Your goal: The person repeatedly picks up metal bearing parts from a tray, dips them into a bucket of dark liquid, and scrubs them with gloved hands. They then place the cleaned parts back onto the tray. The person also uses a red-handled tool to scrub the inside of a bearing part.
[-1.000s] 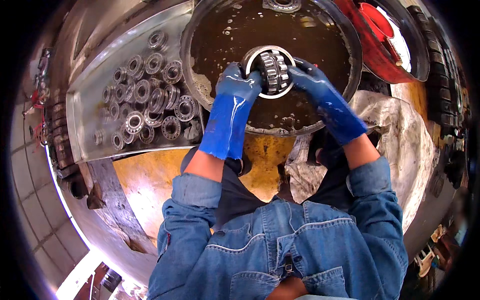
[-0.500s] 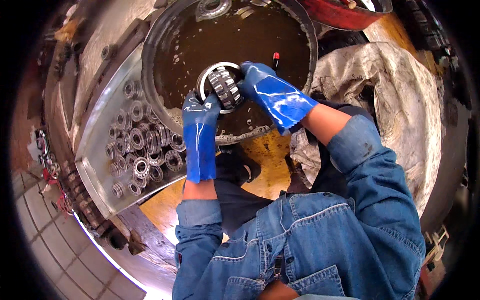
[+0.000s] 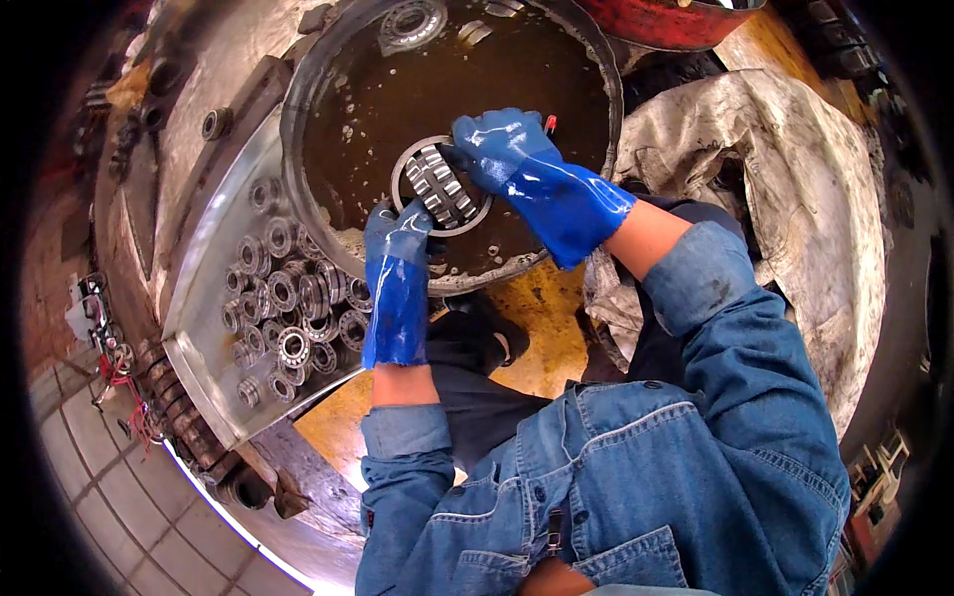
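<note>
Over a round tub [image 3: 298,169] of brown liquid I hold a large roller bearing [image 3: 444,187]. Its inner part with two rows of shiny rollers sits tilted within the outer ring. My left hand [image 3: 397,233], in a wet blue rubber glove, is closed on the ring's lower left edge. My right hand [image 3: 505,149], gloved alike, has its fingers curled at the bearing's upper right side; the fingertips are partly hidden. In the liquid at the far side lie another bearing [image 3: 412,24] and a smaller one [image 3: 475,32]. A red-tipped object [image 3: 550,124] shows just beyond my right hand.
Left of the tub, a metal tray [image 3: 204,372] holds many small bearings [image 3: 294,347]. A red container [image 3: 661,25] stands at the far right. Stained cloth sacking [image 3: 795,199] lies to the right, and a single bearing [image 3: 216,123] rests beyond the tray.
My right hand has shifted left and up along the bearing, its fingers now more curled. The bearing's roller part has turned slightly within the ring. The whole view has shifted a little.
</note>
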Tool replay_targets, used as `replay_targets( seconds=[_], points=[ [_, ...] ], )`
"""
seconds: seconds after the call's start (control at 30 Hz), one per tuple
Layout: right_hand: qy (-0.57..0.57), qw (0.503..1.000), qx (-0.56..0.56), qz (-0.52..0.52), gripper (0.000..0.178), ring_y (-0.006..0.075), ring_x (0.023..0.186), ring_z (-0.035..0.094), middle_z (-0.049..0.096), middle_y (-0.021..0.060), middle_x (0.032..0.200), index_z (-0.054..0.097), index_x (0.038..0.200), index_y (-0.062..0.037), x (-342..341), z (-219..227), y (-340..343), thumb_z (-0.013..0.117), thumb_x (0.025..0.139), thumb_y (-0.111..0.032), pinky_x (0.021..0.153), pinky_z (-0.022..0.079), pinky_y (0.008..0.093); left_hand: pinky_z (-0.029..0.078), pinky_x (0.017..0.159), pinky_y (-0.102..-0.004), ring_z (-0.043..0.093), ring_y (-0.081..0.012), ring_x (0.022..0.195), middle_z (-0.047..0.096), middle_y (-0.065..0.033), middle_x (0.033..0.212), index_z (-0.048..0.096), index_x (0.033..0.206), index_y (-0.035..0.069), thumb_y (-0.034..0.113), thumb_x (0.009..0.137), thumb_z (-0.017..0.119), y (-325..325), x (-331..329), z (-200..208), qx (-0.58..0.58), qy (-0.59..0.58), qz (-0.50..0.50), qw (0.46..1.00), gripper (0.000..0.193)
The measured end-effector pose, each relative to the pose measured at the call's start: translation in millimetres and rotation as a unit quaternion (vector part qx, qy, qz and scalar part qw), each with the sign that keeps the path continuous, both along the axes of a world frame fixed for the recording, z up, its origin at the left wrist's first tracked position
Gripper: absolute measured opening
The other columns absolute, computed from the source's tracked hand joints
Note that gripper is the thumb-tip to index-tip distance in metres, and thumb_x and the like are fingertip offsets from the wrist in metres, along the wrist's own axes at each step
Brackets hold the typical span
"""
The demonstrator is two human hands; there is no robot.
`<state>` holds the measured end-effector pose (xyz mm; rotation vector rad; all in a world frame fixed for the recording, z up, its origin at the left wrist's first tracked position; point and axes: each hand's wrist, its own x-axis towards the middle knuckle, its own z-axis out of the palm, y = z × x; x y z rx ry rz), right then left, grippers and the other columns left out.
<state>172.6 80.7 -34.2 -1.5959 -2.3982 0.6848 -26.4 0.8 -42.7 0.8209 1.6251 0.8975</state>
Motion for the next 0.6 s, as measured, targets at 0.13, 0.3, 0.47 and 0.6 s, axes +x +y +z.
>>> replay_targets(
  seconds=[0.13,0.3,0.47,0.6],
  points=[
    [0.082,0.990,0.111,-0.021,0.023,0.0378,0.089,0.073,0.075,0.0160,0.095,0.071,0.104,-0.0084,4,-20,-3,0.071,0.092,-0.028,0.077,0.057,0.0513,0.055,0.051,-0.0331,0.066,-0.0185,0.062,0.070,-0.0113,0.086,0.066,0.111,-0.003,0.019,0.089,0.071,-2,5,-4,0.031,-0.115,0.053,0.991,0.032],
    [0.214,0.961,0.156,-0.079,0.031,0.0379,0.085,0.071,0.074,0.0167,0.093,0.074,0.102,-0.0083,5,-33,6,0.068,0.097,-0.038,0.078,0.057,0.0461,0.055,0.051,-0.0366,0.064,-0.0234,0.058,0.069,-0.0117,0.083,0.067,0.108,-0.003,0.018,0.086,0.066,-2,-10,-15,-0.002,-0.092,0.093,0.991,0.030],
    [0.399,0.878,-0.263,-0.032,0.058,0.0310,0.101,0.071,0.074,0.0221,0.108,0.072,0.120,0.0013,16,-20,8,0.065,0.097,-0.051,0.093,0.053,0.0396,0.054,0.049,-0.0361,0.064,-0.0210,0.058,0.070,-0.0105,0.081,0.068,0.106,-0.002,0.019,0.087,0.069,-3,-15,-24,0.017,-0.126,0.112,0.986,0.029],
    [0.326,0.892,-0.314,0.000,0.067,0.0240,0.105,0.066,0.072,0.0183,0.113,0.068,0.126,0.0043,18,-21,15,0.069,0.094,-0.054,0.097,0.049,0.0355,0.059,0.059,-0.0372,0.069,-0.0218,0.072,0.073,-0.0088,0.092,0.069,0.111,0.004,0.026,0.090,0.070,-3,-21,-27,0.009,-0.137,0.045,0.990,0.031]
  ],
)
